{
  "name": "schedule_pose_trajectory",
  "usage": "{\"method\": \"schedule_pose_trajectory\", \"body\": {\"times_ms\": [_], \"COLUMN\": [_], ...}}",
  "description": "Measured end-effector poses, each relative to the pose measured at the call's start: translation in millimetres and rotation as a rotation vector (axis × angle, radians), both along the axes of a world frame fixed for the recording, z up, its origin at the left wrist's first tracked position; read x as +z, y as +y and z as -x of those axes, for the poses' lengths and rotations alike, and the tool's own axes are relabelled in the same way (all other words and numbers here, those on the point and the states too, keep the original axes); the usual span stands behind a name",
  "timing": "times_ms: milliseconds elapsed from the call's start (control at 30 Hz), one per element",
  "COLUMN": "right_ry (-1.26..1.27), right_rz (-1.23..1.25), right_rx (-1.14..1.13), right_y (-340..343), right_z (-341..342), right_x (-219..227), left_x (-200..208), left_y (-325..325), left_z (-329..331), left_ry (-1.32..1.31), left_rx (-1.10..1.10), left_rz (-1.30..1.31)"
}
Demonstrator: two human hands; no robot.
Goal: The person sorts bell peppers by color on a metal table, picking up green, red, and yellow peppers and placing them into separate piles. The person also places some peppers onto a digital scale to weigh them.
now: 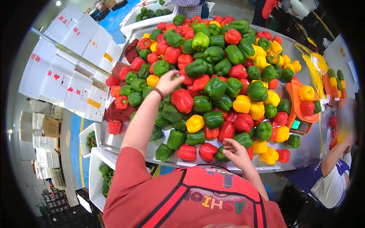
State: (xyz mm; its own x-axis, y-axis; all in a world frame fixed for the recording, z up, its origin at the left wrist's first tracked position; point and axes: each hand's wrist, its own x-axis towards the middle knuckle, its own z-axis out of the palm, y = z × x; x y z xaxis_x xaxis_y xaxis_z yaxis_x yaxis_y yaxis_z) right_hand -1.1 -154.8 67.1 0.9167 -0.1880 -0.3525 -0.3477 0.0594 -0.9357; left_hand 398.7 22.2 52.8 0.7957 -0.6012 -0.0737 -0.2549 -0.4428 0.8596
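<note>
A large heap of red, green and yellow bell peppers covers the metal table [114, 141]. My left hand [168, 82] reaches over the left part of the heap, fingers apart and holding nothing, beside a red bell pepper [182, 100] and a yellow bell pepper [153, 80]. Near the front edge, my right hand [237, 152] hovers with its fingers loosely spread and nothing in them. Closest to it are a green bell pepper [243, 140] and a red bell pepper [208, 152].
At right, an orange scale [301, 127] carries three peppers. Yellow ties [316, 70] and wrapped pepper packs [334, 83] lie beyond it. White foam boxes [62, 81] are stacked left; a foam box of green peppers [105, 178] stands below. Another person's arm [331, 161] is at lower right.
</note>
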Motion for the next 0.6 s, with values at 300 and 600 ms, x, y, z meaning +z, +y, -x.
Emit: {"method": "schedule_pose_trajectory", "body": {"times_ms": [300, 600], "right_ry": [-0.027, -0.032], "right_rz": [-0.219, -0.376], "right_rx": [-0.023, -0.169], "right_y": [2.9, -21.4], "right_z": [-17.3, 19.2], "right_x": [4.5, -8.6], "left_x": [-116.2, -82.6], "left_y": [-55.8, -95.3], "left_z": [-166.3, -128.4], "left_ry": [0.557, 0.799], "left_rx": [0.287, 0.395], "left_rz": [-0.163, 0.126]}}
